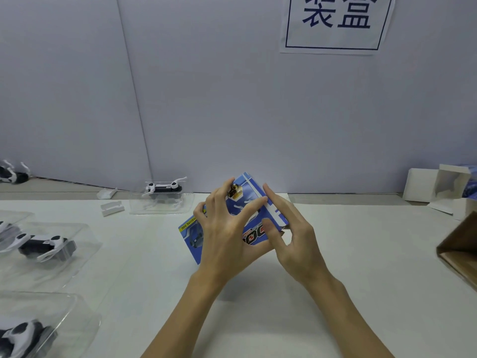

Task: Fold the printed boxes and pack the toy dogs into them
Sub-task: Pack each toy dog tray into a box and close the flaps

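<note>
I hold the printed box tilted above the table, left hand curled round it, right hand pinching its edge; I reckon squeezing unevenly could crease a panel.

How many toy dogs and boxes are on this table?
Black-and-white toy dogs: 5, plus one cut off
Blue printed box held in both hands: 1
Open white-lined boxes: 1
Brown cardboard carton: 1
Total: 8

Two bare forearms enter from six o'clock; no sleeves cover them. The left hand and right hand wear nothing.
</note>
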`<state>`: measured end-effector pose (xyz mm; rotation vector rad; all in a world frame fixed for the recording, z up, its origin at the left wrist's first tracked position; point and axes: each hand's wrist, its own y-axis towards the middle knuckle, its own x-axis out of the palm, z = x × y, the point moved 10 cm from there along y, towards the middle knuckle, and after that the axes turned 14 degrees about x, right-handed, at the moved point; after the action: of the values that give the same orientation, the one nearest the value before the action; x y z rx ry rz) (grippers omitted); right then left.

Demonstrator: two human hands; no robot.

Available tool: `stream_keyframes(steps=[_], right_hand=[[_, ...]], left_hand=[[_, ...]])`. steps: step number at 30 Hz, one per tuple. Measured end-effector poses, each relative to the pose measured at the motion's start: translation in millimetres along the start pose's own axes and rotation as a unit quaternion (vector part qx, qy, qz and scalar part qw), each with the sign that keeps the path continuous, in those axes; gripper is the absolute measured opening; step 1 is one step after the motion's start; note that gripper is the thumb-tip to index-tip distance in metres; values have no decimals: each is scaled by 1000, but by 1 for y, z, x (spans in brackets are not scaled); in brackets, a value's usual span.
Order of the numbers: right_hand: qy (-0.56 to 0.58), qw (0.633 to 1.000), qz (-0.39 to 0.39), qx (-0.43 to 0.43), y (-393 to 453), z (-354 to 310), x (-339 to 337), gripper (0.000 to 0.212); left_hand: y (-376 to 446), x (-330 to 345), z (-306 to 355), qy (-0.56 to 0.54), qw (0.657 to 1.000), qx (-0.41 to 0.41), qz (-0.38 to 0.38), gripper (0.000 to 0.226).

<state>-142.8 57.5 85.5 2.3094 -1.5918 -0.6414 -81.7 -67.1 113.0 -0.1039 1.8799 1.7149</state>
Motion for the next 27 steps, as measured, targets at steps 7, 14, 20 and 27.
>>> stream_keyframes(steps=[7, 14, 20, 27], right_hand=[[50, 998, 13, 38, 4, 1, -4, 51], [119, 991, -17, 61, 2, 2, 9, 43], [13, 999, -24, 24, -3, -2, 9, 51], [-8, 1000, -9, -3, -5, -8, 12, 55]], left_hand=[[10, -8, 6, 20, 999, 37, -15, 62], [10, -10, 5, 10, 1000, 25, 12, 60], [5, -7, 4, 13, 999, 27, 28, 60], [0, -2, -7, 8, 1000, 0, 21, 89]])
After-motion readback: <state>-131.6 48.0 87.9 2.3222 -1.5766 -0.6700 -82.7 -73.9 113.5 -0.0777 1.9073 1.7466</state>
